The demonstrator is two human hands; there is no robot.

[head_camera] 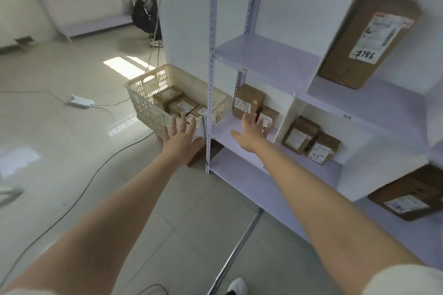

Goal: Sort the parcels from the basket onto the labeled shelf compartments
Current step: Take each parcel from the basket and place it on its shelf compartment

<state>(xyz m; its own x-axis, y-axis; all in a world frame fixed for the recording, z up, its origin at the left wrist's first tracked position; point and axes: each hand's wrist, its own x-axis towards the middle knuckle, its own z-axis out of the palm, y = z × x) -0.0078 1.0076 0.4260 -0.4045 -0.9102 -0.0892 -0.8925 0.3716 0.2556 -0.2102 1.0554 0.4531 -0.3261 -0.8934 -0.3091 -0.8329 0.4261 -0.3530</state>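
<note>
Two empty hands, fingers spread: left hand point(181, 135) at the basket point(143, 108), right hand point(250, 130) by shelf parcels point(247, 100), a shelf post point(211, 55) between.

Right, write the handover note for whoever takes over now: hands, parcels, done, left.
Left hand: open, empty, above the basket near rim.
Right hand: open, empty, in the lower-left compartment by the tall parcel and small parcel; contact unclear.
Done: also shelved, a parcel pair one compartment right, the large 7786 parcel above, another parcel lower right.
Left: at least three basket parcels.
</note>
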